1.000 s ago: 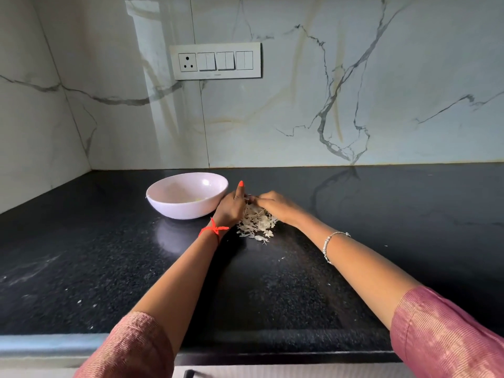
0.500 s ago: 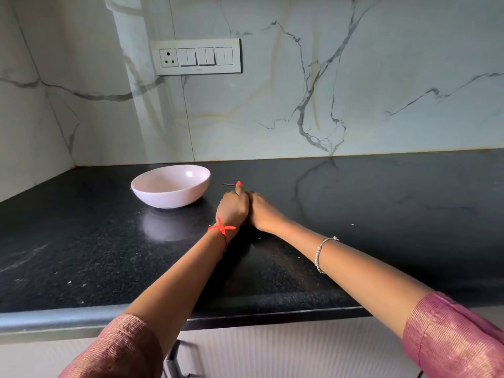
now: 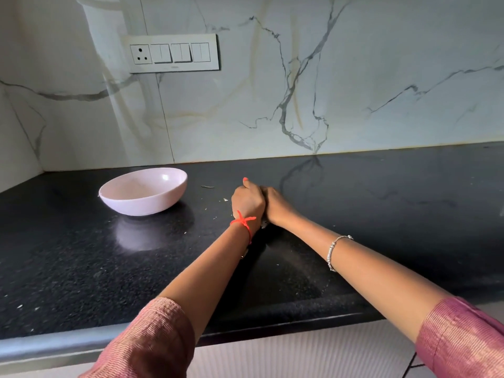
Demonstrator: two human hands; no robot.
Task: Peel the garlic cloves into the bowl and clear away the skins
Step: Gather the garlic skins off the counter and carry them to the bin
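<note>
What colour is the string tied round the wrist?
Bright orange-red. The string on the left wrist shows best in the head view.

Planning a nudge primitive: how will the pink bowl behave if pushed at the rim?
Likely slides easily: the bowl sits on a glossy counter that mirrors it. Rounded sides narrow to a small base, so a rim push may rock it rather than move it cleanly.
</note>
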